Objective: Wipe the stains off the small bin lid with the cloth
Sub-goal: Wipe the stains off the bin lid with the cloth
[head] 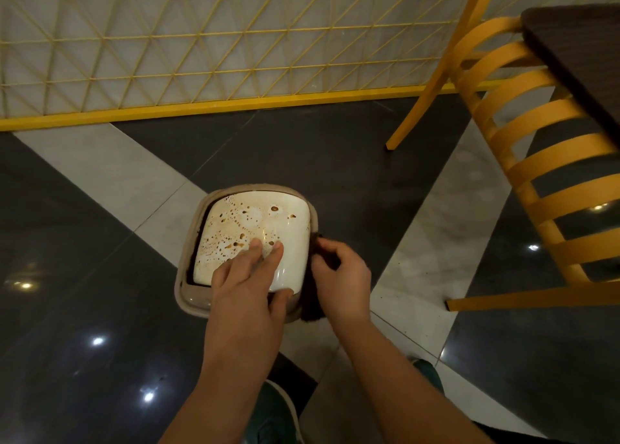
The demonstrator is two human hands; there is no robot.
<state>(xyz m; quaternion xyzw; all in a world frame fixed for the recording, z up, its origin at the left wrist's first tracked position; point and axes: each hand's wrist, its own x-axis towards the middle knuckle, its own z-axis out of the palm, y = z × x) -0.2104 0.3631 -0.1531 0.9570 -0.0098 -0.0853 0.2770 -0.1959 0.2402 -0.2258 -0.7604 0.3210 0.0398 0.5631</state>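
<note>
A small beige bin stands on the floor, and its glossy white lid (255,222) is spattered with brown stains. My left hand (250,276) rests on the lid's near side, fingers flat on top and thumb hooked under the near edge. My right hand (342,269) sits just right of the lid and is shut on a dark brown cloth (312,296). The cloth hangs down along the bin's right side. The bin's beige rim (191,239) shows around the lid.
A yellow slatted chair (523,161) stands to the right, with a dark table edge (577,57) above it. A yellow lattice partition (201,41) runs across the back. The floor has dark and light tiles. My shoes (281,416) are at the bottom.
</note>
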